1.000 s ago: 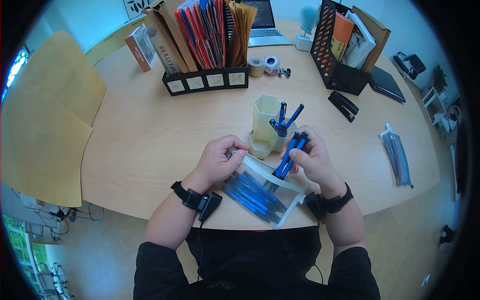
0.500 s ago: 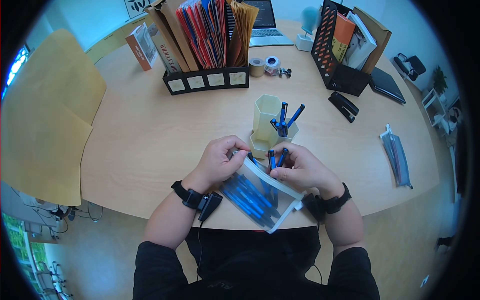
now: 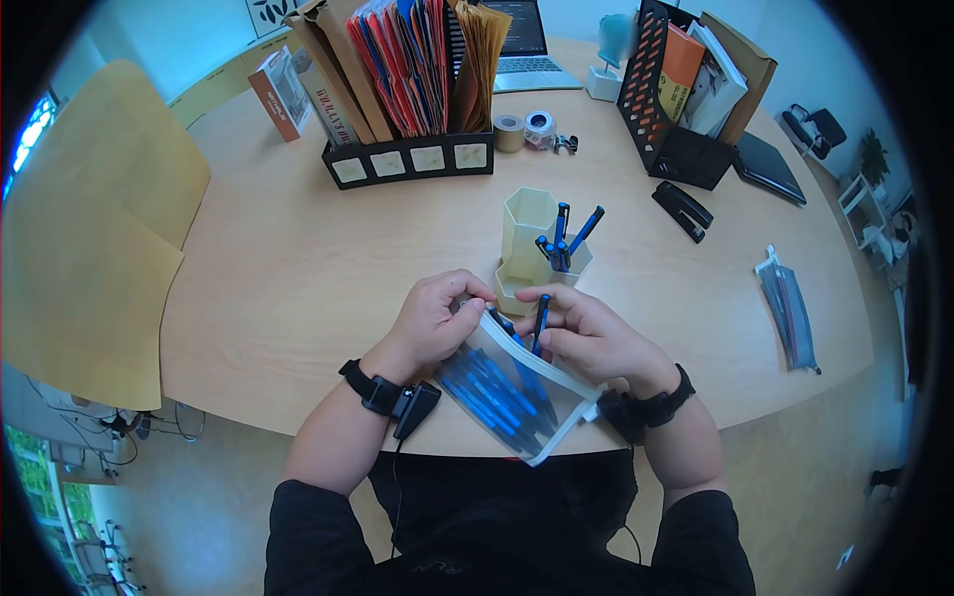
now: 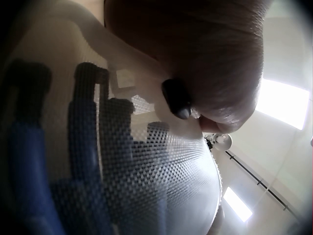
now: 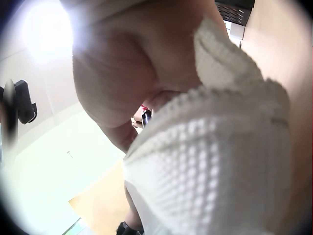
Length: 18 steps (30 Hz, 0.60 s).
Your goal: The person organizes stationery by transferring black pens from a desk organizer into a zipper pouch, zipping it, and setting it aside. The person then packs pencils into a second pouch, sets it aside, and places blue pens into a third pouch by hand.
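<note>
A see-through mesh zip pouch (image 3: 568,405) with white edging hangs tilted in front of the body, several blue pens (image 3: 487,387) inside. My left hand (image 3: 435,316) grips its upper left corner between thumb and curled fingers. At the pouch's mouth my right hand (image 3: 596,338) holds a blue pen (image 3: 542,320) with a black cap, its lower part down in the pouch. Another black pen end pokes out of the mouth close to the left fingertips. In the left wrist view, pens (image 4: 83,132) show through the mesh. The right wrist view is mostly filled by the white mesh (image 5: 195,171).
Just behind the hands stands a pale hexagonal pen holder (image 3: 529,223) with several blue pens in its right cup. A stapler (image 3: 683,211) and a second, filled pouch (image 3: 788,310) lie to the right. Further back are a file rack (image 3: 407,164), tape rolls (image 3: 509,134) and a magazine holder (image 3: 686,154).
My right hand has come down from beside the pen holder to the pouch's mouth. Of the pens it held, one stands between its fingers and the others have gone into the pouch.
</note>
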Motion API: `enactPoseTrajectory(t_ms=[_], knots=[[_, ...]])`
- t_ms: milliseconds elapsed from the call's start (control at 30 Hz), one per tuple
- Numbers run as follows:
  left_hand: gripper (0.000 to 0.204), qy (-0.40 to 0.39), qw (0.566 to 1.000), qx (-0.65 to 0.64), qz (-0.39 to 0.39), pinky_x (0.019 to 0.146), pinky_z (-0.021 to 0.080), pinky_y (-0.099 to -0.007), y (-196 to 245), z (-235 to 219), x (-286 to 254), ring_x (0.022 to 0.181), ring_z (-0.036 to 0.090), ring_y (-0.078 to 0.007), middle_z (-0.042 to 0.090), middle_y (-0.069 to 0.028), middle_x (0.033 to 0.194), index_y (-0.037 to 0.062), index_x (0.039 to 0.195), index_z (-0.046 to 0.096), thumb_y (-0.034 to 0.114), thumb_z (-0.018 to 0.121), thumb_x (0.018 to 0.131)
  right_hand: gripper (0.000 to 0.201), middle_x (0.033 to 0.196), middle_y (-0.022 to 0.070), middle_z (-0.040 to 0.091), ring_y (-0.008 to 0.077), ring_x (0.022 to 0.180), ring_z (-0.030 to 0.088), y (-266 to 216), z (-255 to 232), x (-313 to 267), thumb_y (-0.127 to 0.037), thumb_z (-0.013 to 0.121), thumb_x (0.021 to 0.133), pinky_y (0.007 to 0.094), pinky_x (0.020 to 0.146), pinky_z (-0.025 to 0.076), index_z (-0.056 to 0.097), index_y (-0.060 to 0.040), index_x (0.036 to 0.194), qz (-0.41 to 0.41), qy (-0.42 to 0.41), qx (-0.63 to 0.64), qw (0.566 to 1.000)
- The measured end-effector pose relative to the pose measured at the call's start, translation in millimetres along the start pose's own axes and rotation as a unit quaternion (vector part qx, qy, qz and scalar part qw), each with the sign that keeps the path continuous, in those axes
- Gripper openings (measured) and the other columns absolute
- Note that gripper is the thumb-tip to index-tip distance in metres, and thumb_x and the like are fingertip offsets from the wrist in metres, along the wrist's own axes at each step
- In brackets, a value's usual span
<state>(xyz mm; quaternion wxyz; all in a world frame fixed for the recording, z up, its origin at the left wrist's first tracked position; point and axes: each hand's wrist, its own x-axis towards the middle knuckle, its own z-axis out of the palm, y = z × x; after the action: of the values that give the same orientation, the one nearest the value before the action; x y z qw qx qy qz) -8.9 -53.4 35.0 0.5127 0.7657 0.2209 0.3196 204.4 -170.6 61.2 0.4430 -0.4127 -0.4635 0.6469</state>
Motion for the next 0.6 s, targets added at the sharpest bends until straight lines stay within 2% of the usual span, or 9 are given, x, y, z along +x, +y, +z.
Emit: enactPoseTrajectory(t_ms=[33, 133, 200, 300, 433, 533, 600], knots=[[0.012, -0.009, 0.999, -0.024, -0.029, 0.058, 0.044, -0.0235, 3.5, -0.4, -0.2, 0.062, 0.053, -0.0078, 0.062, -0.0029, 0.074, 0.0023, 0.093, 0.065, 0.010, 0.058, 0.087, 0.055, 0.108, 0.0111, 0.065, 0.0126, 0.092, 0.061, -0.6, -0.3, 0.3, -0.001, 0.057, 0.092, 0.0270, 0.080, 0.050, 0.033, -0.0004, 0.141, 0.000, -0.001, 0.000, 1.000], [0.012, -0.005, 1.000, -0.014, -0.002, 0.059, 0.044, -0.0236, -3.4, -0.1, 0.1, 0.063, 0.054, -0.0084, 0.062, -0.0031, 0.075, 0.0022, 0.094, 0.065, 0.009, 0.057, 0.087, 0.053, 0.105, 0.0111, 0.065, 0.0121, 0.090, 0.061, -2.4, -0.3, 0.4, -0.002, 0.057, 0.093, 0.0264, 0.079, 0.049, 0.035, 0.0003, 0.140, 0.001, -0.017, -0.027, 0.999], [0.012, -0.005, 1.000, 0.001, -0.001, 0.058, 0.044, -0.0235, -2.8, -0.6, -0.1, 0.063, 0.053, -0.0080, 0.061, -0.0027, 0.074, 0.0022, 0.094, 0.065, 0.009, 0.057, 0.087, 0.050, 0.098, 0.0098, 0.065, 0.0104, 0.086, 0.060, -1.6, 1.3, 0.8, -0.004, 0.057, 0.093, 0.0258, 0.077, 0.049, 0.039, 0.0006, 0.139, -0.026, 0.016, -0.132, 0.991], [0.012, -0.006, 1.000, 0.010, -0.004, 0.056, 0.042, -0.0231, -3.7, -0.8, -0.4, 0.061, 0.052, -0.0071, 0.060, -0.0017, 0.072, 0.0022, 0.093, 0.065, 0.010, 0.058, 0.087, 0.047, 0.090, 0.0075, 0.064, 0.0095, 0.083, 0.060, -0.5, 0.6, 2.1, -0.004, 0.059, 0.092, 0.0252, 0.076, 0.048, 0.043, 0.0007, 0.136, -0.044, 0.028, -0.197, 0.979], [0.011, -0.007, 1.000, 0.005, -0.018, 0.053, 0.040, -0.0224, -2.4, -0.1, -0.9, 0.058, 0.050, -0.0056, 0.058, -0.0004, 0.069, 0.0023, 0.093, 0.065, 0.010, 0.059, 0.086, 0.047, 0.087, 0.0055, 0.063, 0.0093, 0.082, 0.060, 4.1, -5.4, 4.2, -0.004, 0.062, 0.090, 0.0249, 0.076, 0.048, 0.046, 0.0008, 0.134, -0.046, 0.028, -0.216, 0.975], [0.011, -0.007, 1.000, 0.014, -0.020, 0.053, 0.040, -0.0224, -1.0, -0.7, -0.7, 0.057, 0.049, -0.0055, 0.057, -0.0001, 0.068, 0.0021, 0.092, 0.065, 0.009, 0.059, 0.086, 0.046, 0.088, 0.0055, 0.063, 0.0098, 0.083, 0.060, 2.2, -0.8, 1.8, -0.005, 0.062, 0.090, 0.0245, 0.076, 0.048, 0.047, 0.0011, 0.133, -0.057, 0.027, -0.182, 0.981], [0.011, -0.002, 1.000, 0.014, -0.006, 0.053, 0.040, -0.0225, -5.1, 0.2, -0.4, 0.057, 0.049, -0.0057, 0.058, -0.0005, 0.068, 0.0019, 0.092, 0.065, 0.009, 0.059, 0.086, 0.045, 0.096, 0.0075, 0.065, 0.0093, 0.083, 0.060, 6.2, -0.6, 2.4, -0.006, 0.062, 0.090, 0.0244, 0.076, 0.048, 0.048, 0.0019, 0.133, -0.059, 0.035, -0.133, 0.989]])
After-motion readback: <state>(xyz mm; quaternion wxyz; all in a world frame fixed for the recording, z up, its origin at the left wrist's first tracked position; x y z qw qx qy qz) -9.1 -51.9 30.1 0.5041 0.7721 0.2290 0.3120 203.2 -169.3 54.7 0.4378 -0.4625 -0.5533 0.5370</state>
